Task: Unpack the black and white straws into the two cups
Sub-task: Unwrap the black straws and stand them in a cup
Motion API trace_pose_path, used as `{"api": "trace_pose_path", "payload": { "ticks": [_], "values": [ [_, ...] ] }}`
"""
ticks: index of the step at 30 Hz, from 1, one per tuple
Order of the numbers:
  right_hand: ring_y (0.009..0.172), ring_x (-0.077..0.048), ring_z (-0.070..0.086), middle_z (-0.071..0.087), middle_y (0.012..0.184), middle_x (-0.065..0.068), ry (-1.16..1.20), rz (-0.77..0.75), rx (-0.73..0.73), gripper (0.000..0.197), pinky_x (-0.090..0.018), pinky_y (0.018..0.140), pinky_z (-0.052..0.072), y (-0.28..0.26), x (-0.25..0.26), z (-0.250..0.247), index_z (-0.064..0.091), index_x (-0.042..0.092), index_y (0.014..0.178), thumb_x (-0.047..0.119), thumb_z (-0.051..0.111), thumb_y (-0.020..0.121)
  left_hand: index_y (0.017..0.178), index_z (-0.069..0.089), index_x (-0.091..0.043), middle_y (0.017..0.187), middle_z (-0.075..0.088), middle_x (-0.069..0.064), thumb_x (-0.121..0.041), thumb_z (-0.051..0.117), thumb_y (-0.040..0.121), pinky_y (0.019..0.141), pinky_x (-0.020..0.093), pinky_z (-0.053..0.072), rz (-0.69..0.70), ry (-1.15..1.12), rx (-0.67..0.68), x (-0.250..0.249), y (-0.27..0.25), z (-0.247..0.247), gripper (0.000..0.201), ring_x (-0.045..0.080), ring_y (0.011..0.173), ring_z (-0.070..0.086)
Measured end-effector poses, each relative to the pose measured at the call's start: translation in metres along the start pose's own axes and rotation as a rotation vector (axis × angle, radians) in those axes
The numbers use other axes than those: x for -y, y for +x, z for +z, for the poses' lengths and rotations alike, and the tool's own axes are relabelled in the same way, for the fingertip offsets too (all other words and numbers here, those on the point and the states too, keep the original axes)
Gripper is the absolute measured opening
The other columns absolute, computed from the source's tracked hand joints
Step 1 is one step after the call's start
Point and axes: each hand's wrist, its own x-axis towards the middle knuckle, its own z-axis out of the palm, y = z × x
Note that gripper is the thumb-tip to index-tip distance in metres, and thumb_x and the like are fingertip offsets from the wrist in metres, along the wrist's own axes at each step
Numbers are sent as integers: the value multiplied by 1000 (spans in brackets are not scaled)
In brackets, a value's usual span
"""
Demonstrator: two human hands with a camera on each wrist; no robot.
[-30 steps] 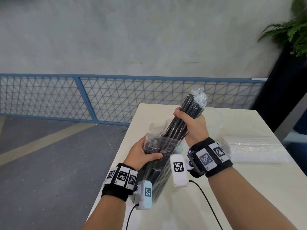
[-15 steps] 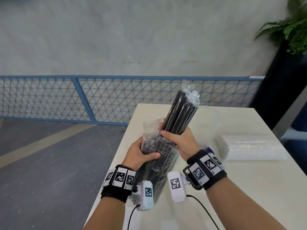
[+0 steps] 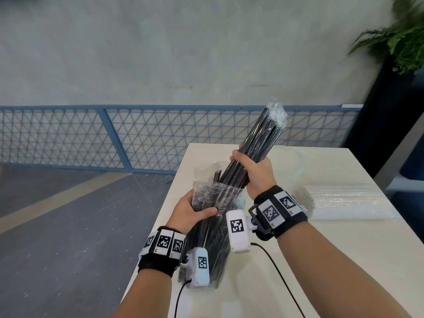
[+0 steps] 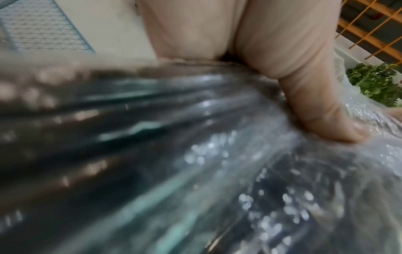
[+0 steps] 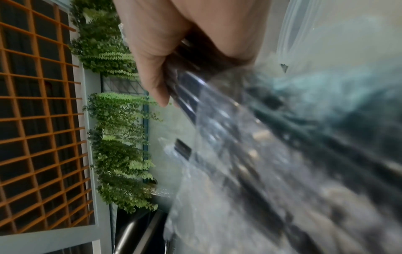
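A bundle of black straws sticks up out of a clear plastic bag that stands on the cream table. My right hand grips the bundle in a fist just above the bag's mouth. My left hand holds the bag with its remaining black straws lower down, thumb pressed on the film. In the right wrist view the right hand's fingers wrap the dark straws. A pack of white straws lies flat at the right. A clear cup shows faintly behind my right hand.
The table's left edge drops to a grey floor. A blue mesh fence runs behind the table. A dark planter with a fern stands at the back right. Cables from the wrist cameras trail over the table.
My right hand has drawn the black straw bundle further up and out of the bag, after regripping lower on it. My left hand kept holding the bag.
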Motion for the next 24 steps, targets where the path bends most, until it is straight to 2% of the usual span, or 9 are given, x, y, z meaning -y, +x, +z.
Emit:
{"api": "trace_pose_path", "payload": {
  "ticks": [5,8,13,14,16,18,20,22,24],
  "values": [
    [62,-13,62,62,71,-7,52,-10,-48,8,-27,63,53,9,10,2,61,5,83,3,68,79,93,58,-25,88,69,-8,-2,76,70,72,9,48,-6,20,-36,2,2,-3,36,-7,75,65],
    [63,-16,62,63,76,-8,128,21,-94,19,-24,57,53,12,13,1,60,1,95,5,69,79,91,57,-25,86,67,-9,-5,76,71,70,8,47,-15,29,-83,3,4,-5,34,-3,78,63],
    [67,-19,64,64,84,-11,218,30,-185,43,-24,56,53,20,19,-5,57,-9,111,10,73,76,91,54,-27,87,64,-11,-5,74,74,72,10,46,-16,35,-131,3,4,-8,35,3,83,61],
    [66,-18,64,64,83,-10,223,16,-210,43,-24,55,53,20,22,-6,57,-9,110,10,74,75,91,54,-28,88,64,-10,-6,74,74,73,11,45,-14,40,-141,3,4,-9,35,4,84,61],
    [63,-16,63,63,78,-6,213,-37,-256,30,-24,55,54,23,30,-10,60,-2,100,9,73,76,94,54,-27,88,64,-11,-8,74,75,72,11,44,-13,59,-168,3,4,-12,33,3,84,60],
    [66,-16,63,63,77,-4,197,-112,-323,22,-33,65,58,26,38,-12,58,6,92,7,72,76,101,54,-21,88,62,-12,-8,73,76,70,8,43,-22,69,-202,3,4,-15,34,1,83,58],
    [77,-21,64,64,83,-4,146,-193,-374,26,-45,82,57,31,43,-15,57,11,93,8,73,73,106,55,-15,90,63,-6,-9,73,76,79,18,43,-38,74,-255,4,4,-19,35,9,85,58],
    [85,-22,64,65,87,-3,59,-252,-395,25,-44,87,55,34,42,-16,56,16,90,11,74,73,109,56,-11,98,63,4,-11,73,76,86,28,41,-45,68,-310,4,4,-21,37,18,92,57],
    [82,-17,63,64,85,1,-51,-291,-378,23,-37,83,55,35,35,-17,55,19,87,13,74,75,105,55,-12,100,62,5,-11,72,77,86,29,39,-33,41,-336,2,5,-19,34,18,94,55]
  ]
}}
